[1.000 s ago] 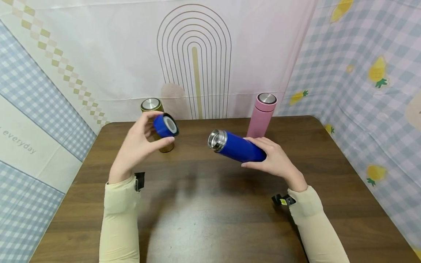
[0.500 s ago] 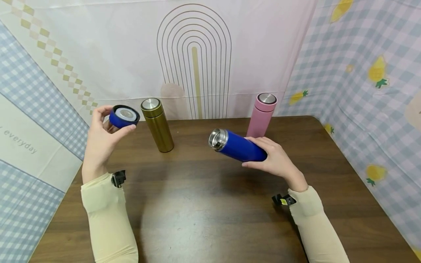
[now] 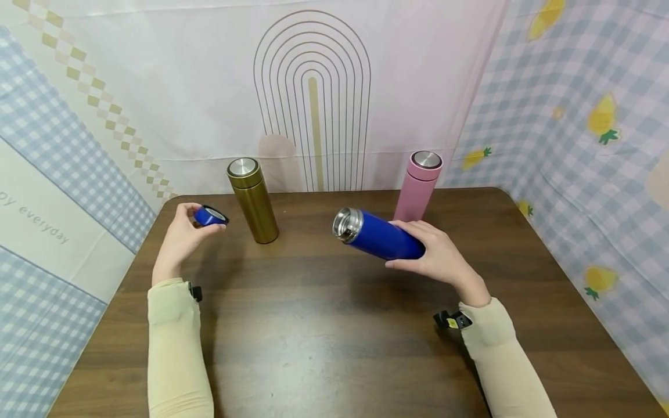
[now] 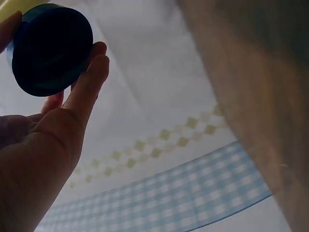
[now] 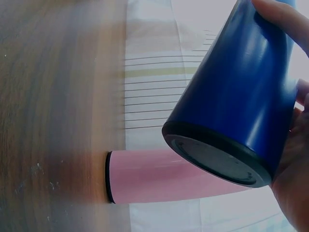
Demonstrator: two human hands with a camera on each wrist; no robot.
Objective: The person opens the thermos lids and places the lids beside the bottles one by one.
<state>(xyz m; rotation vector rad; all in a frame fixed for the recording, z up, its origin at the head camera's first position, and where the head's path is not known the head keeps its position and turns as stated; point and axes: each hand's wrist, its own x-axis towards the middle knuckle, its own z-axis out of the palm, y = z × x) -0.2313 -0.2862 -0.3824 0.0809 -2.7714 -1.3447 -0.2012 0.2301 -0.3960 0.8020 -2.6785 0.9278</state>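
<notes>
My left hand (image 3: 180, 241) pinches a blue flask lid (image 3: 211, 216) between thumb and fingers, left of the gold flask. In the left wrist view the lid (image 4: 53, 50) looks dark, ringed by the fingers. My right hand (image 3: 436, 252) grips the lower part of a blue vacuum flask (image 3: 384, 234), tilted with its bare steel mouth toward the left. The right wrist view shows the black-rimmed base of this flask (image 5: 227, 106), raised off the table. Its inside is mostly hidden.
A gold flask (image 3: 256, 203) stands capped at the back left. A pink flask (image 3: 417, 188), also capped, stands behind the blue one at the back right. All are over a brown wooden table (image 3: 313, 325), with patterned cloth (image 3: 209, 87) hung behind.
My left hand first swung left with the lid, uncovering the gold flask, then went lower and farther back toward the table. The right hand and blue flask stay nearly still.
</notes>
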